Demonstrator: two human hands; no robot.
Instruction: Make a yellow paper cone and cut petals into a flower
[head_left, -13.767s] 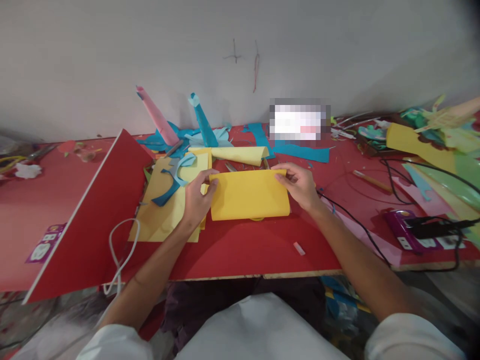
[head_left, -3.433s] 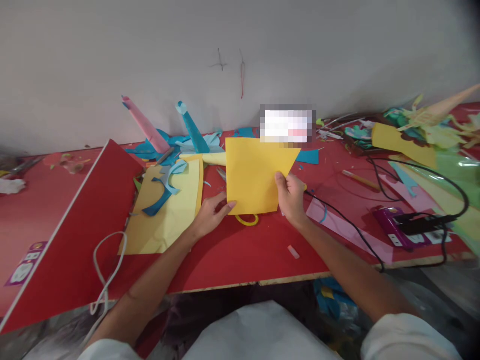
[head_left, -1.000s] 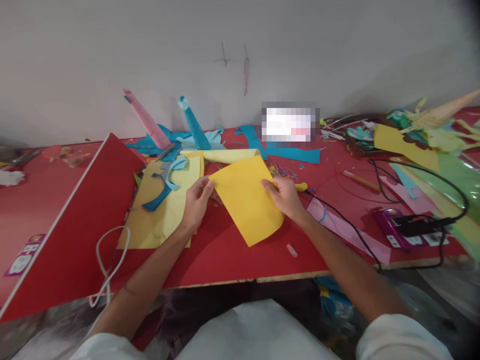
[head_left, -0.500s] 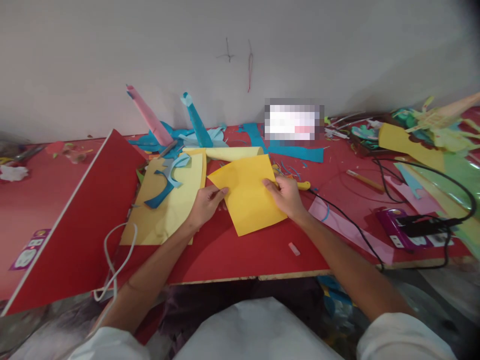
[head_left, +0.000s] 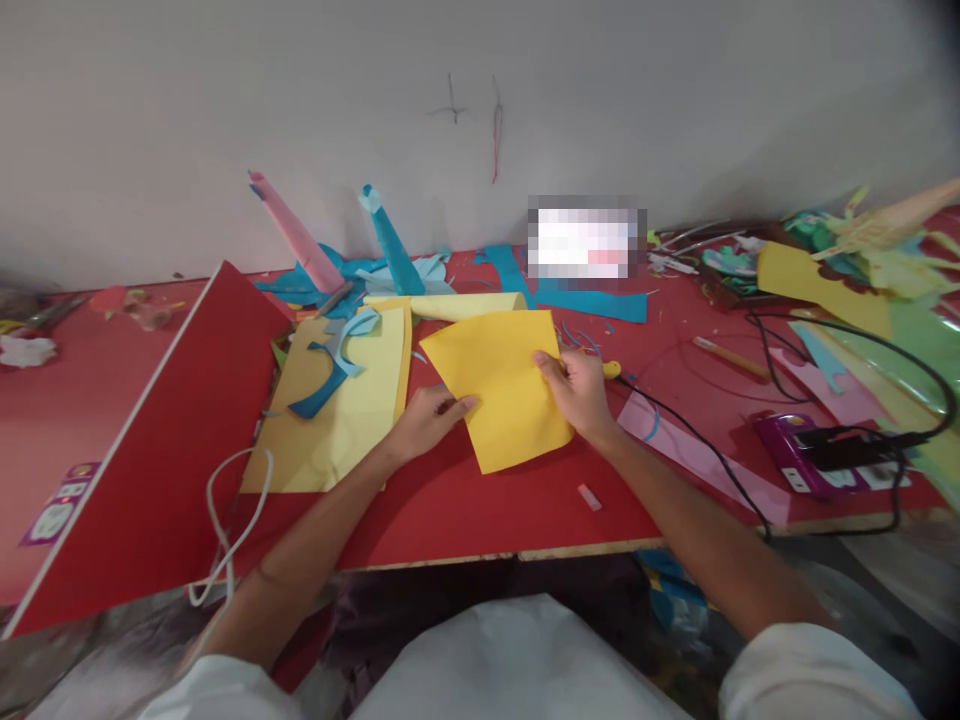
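A bright yellow sheet of paper point(head_left: 506, 385) is held up over the red table, slightly curved. My left hand point(head_left: 430, 420) pinches its lower left edge between thumb and fingers. On the right edge, my right hand point(head_left: 581, 390) grips the same sheet, thumb on top and fingers behind. Left of the sheet lie pale yellow and tan papers point(head_left: 367, 400), with blue curved scraps point(head_left: 322, 390) on them. A small pink eraser-like block point(head_left: 589, 497) rests below my right hand. A yellow handle point(head_left: 612, 369) shows just beyond that hand.
Pink point(head_left: 296, 230) and blue point(head_left: 394, 240) paper cones stand at the back. A red board point(head_left: 180, 440) leans at left beside a white cable point(head_left: 262, 500). At right are a purple power strip point(head_left: 802, 460), black cords, a pencil-like stick point(head_left: 731, 358) and paper scraps.
My left hand has shifted right and slightly down along the sheet's edge. My right hand has moved slightly right, and the yellow sheet has turned and bent a little.
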